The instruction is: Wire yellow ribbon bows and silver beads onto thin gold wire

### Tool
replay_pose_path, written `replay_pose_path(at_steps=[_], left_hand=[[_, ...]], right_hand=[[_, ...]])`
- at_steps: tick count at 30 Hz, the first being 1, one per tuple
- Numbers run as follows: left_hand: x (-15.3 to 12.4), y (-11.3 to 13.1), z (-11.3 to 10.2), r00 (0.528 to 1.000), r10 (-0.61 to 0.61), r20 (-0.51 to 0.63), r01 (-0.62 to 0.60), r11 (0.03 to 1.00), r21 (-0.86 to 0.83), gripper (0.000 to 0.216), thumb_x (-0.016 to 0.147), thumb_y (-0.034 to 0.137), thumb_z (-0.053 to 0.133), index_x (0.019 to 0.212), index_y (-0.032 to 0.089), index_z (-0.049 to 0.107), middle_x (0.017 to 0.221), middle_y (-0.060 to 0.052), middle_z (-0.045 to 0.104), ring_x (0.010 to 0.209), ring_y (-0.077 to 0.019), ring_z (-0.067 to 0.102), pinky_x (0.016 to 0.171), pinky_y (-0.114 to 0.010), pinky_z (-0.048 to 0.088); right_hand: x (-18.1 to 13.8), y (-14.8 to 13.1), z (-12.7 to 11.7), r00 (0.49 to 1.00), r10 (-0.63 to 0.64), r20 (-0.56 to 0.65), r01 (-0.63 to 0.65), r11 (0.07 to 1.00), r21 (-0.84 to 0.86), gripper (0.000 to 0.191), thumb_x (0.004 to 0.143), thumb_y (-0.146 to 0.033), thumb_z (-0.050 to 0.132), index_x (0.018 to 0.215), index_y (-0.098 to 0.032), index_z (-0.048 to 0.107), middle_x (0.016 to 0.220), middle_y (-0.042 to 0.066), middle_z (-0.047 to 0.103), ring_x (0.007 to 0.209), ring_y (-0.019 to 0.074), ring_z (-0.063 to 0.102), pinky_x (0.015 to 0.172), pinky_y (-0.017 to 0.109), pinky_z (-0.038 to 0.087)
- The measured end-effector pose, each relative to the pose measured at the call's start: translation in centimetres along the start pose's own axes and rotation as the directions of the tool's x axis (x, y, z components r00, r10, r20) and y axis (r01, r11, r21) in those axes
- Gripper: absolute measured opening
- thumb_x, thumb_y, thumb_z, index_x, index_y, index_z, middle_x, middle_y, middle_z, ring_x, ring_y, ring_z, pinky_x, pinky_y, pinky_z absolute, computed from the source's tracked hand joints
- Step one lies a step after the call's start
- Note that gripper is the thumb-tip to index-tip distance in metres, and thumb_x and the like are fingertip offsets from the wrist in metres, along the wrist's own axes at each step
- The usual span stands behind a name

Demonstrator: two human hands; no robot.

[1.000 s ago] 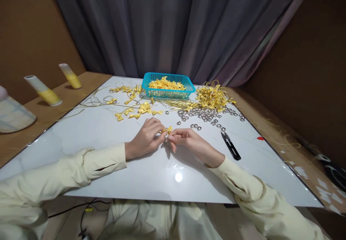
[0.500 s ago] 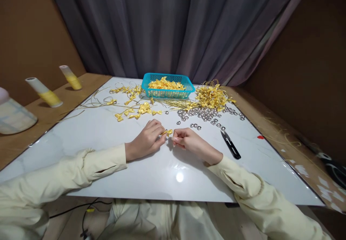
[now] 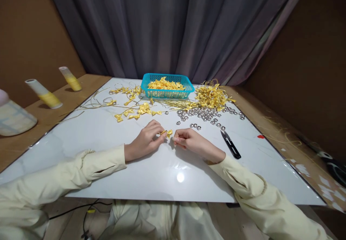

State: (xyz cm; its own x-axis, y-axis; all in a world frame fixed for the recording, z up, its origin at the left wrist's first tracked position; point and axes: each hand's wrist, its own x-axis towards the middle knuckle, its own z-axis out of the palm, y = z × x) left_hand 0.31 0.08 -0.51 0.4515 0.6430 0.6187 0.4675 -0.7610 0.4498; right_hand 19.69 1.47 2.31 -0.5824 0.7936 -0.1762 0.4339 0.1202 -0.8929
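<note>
Between the thumb and fingers of my left hand (image 3: 148, 137) a small yellow ribbon bow (image 3: 169, 132) is pinched, its free end pointing right. My right hand (image 3: 190, 141) is just to the right of it, thumb and fingertips pressed together; whatever they pinch is too small to make out. A narrow gap separates the two hands, low over the white tabletop (image 3: 151, 182). Beyond them lie loose yellow bows (image 3: 144, 108) and a scatter of silver heart-shaped pieces (image 3: 207, 113). Black thread snips (image 3: 231, 145) rest to the right of my right hand.
At the back stands a blue basket (image 3: 169, 95) filled with yellow bows. Beside it is a heap of bows on gold cords (image 3: 212, 96). On the left are two yellow thread cones (image 3: 50, 99) and a pale container (image 3: 16, 119). Paper scraps (image 3: 302, 169) lie at the right.
The bow in my left hand has turned slightly. My right hand has shifted a tiny bit to the right. Everything else looks the same.
</note>
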Motion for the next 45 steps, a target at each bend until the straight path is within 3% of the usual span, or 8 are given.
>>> replay_pose_path(at_steps=[3,5,8,12,24,45], left_hand=[[0.0,0.2,-0.2,0.998,-0.062,0.018,0.064,0.994,-0.089,0.017,0.087,0.021,0.047,0.075,0.015,0.057,0.070,-0.005,0.059,0.074,-0.0159,0.050,0.068,-0.029,0.043],[0.1,0.3,-0.3,0.994,-0.103,0.038,0.107,0.986,-0.128,0.018,0.087,0.022,0.047,0.075,0.015,0.059,0.071,-0.005,0.059,0.075,-0.0156,0.051,0.070,-0.029,0.043],[0.2,0.6,-0.3,0.986,-0.160,0.057,0.167,0.970,-0.175,0.020,0.088,0.023,0.047,0.076,0.015,0.061,0.072,-0.005,0.059,0.076,-0.0153,0.052,0.072,-0.029,0.044],[0.3,0.8,-0.4,0.972,-0.220,0.088,0.235,0.943,-0.237,0.021,0.088,0.025,0.048,0.076,0.015,0.061,0.074,-0.004,0.059,0.077,-0.0148,0.053,0.073,-0.029,0.044],[0.2,0.6,-0.8,0.960,-0.216,0.179,0.270,0.889,-0.370,0.028,0.090,0.033,0.043,0.082,0.014,0.063,0.081,-0.008,0.060,0.082,-0.0174,0.054,0.076,-0.031,0.043],[0.2,0.7,-0.6,0.959,-0.238,0.155,0.280,0.885,-0.372,0.026,0.088,0.030,0.047,0.079,0.014,0.065,0.077,-0.007,0.060,0.080,-0.0164,0.054,0.075,-0.030,0.044]], right_hand=[[-0.2,0.3,-0.7,0.995,-0.092,0.029,0.091,0.995,0.041,0.017,0.084,-0.031,0.049,0.081,-0.015,0.052,0.068,-0.001,0.051,0.050,0.0076,0.043,0.046,0.020,0.035],[-0.5,0.2,-0.7,0.982,-0.171,-0.075,0.176,0.983,0.060,0.018,0.082,-0.033,0.053,0.089,-0.017,0.049,0.081,0.001,0.053,0.062,0.0102,0.052,0.050,0.021,0.042],[-1.0,-0.2,-0.3,0.913,-0.322,-0.252,0.306,0.947,-0.098,0.015,0.079,-0.030,0.058,0.085,-0.018,0.050,0.089,0.004,0.053,0.080,0.0134,0.054,0.058,0.021,0.047],[-1.1,-0.3,0.6,0.880,-0.417,-0.227,0.369,0.901,-0.225,0.008,0.084,-0.025,0.052,0.084,-0.018,0.055,0.085,0.004,0.055,0.078,0.0133,0.053,0.058,0.022,0.048],[-0.8,0.2,0.7,0.876,-0.411,-0.252,0.377,0.910,-0.174,0.009,0.083,-0.022,0.053,0.084,-0.018,0.060,0.085,0.005,0.058,0.078,0.0147,0.055,0.059,0.024,0.047],[-0.6,0.1,0.8,0.875,-0.369,-0.312,0.363,0.928,-0.081,0.006,0.079,-0.021,0.059,0.077,-0.018,0.064,0.079,0.004,0.061,0.073,0.0140,0.056,0.057,0.024,0.047]])
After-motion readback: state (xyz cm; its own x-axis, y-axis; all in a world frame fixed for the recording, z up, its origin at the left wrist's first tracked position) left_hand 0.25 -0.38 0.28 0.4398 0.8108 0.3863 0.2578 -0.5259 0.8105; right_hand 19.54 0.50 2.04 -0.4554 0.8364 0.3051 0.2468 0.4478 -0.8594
